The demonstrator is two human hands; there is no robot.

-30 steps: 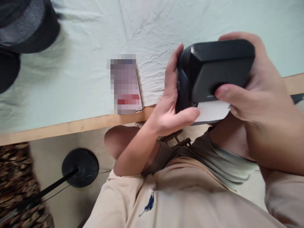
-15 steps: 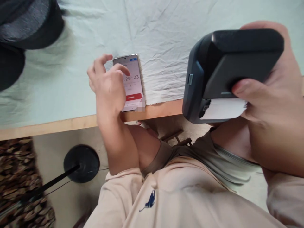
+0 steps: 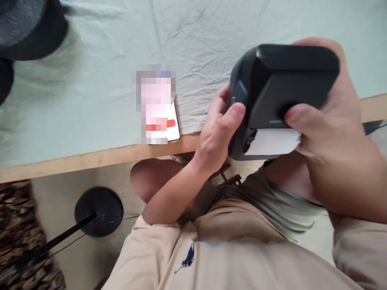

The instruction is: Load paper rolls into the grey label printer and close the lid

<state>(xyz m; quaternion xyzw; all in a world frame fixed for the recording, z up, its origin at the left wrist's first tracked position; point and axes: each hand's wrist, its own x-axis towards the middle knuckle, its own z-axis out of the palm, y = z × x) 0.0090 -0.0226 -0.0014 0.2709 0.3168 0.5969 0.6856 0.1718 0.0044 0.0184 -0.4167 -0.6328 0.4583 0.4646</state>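
In the head view I have a black label printer (image 3: 281, 86) up off the table, right of centre in the frame, just in front of my chest. My right hand (image 3: 329, 121) wraps it from the right side, fingers behind the body and the thumb pressed across the front edge just above the paper slot, where a white label strip (image 3: 272, 141) sticks out toward me. My left hand (image 3: 219, 129) has closed in on the printer's left end, thumb resting on the rounded corner beside a small side latch, the other fingers tucked behind it. So both hands grip the same thing, one at each end.

The printer's long axis runs left to right across the frame, slot edge lowest and nearest me. My right hand carries most of it; my left only touches the end.

Left of the printer, well apart from both hands, a smartphone (image 3: 160, 108) lies flat on the pale green tablecloth (image 3: 90, 88) at the table's wooden edge (image 3: 90, 161), its long axis pointing away from me. Its screen is blurred, only a red bar shows, so no writing can be read. My beige shirt (image 3: 211, 249) bears a small dark blue horse-and-rider logo (image 3: 187, 259). I can read no lettering on the printer.
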